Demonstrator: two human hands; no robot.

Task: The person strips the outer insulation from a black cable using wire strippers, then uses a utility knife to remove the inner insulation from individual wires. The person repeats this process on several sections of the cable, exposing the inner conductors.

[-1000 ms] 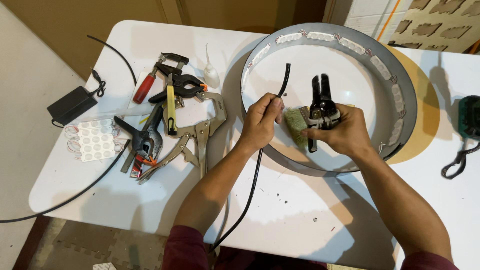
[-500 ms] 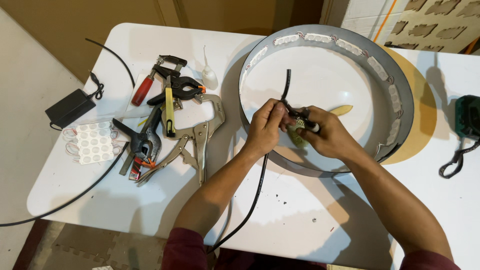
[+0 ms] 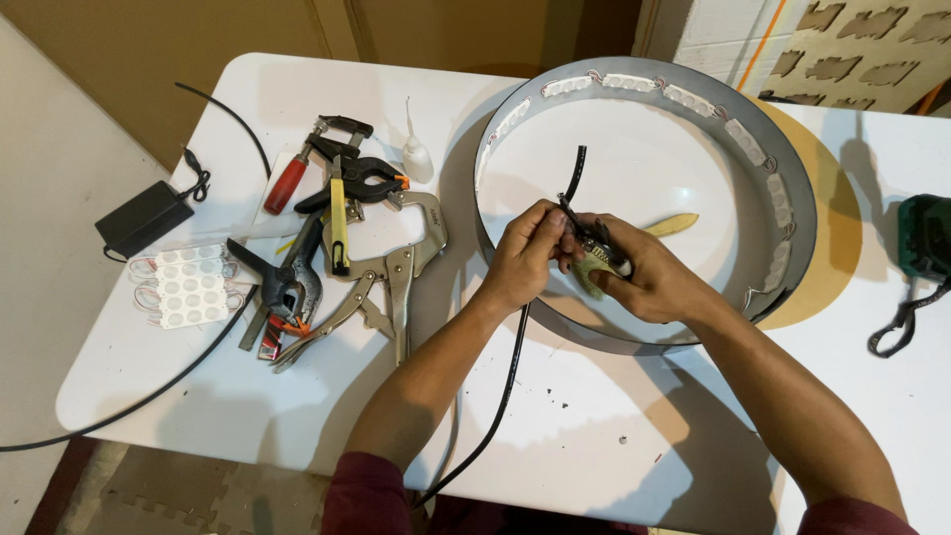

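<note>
Black cable [image 3: 573, 183] rises from between two bare hands that meet over the near rim of a large grey metal ring [image 3: 804, 213] lying flat on a white bench [image 3: 594, 436]. Far left of the grip sit a black power adapter [image 3: 144, 220] and a cluster of white light modules [image 3: 183, 287]. Nearer, still left of the grip, lies a heap of clamps: a red-handled bar clamp [image 3: 297, 173], a yellow-handled clamp [image 3: 339, 223], a black spring clamp [image 3: 282, 282] and silver locking pliers [image 3: 396, 272], with a small white glue bottle [image 3: 416, 154] beside them. The left hand [image 3: 520, 260] pinches the cable closed between thumb and fingers; the cable runs down from it, along the forearm and off the bench's near edge. Touching it, the right hand [image 3: 644, 277] is closed around a small black tool [image 3: 599, 248] set against the cable. A yellowish strip [image 3: 674, 225] lies inside the ring just right of the grip. Far right, a green power tool [image 3: 926, 236] sits at the bench edge.
</note>
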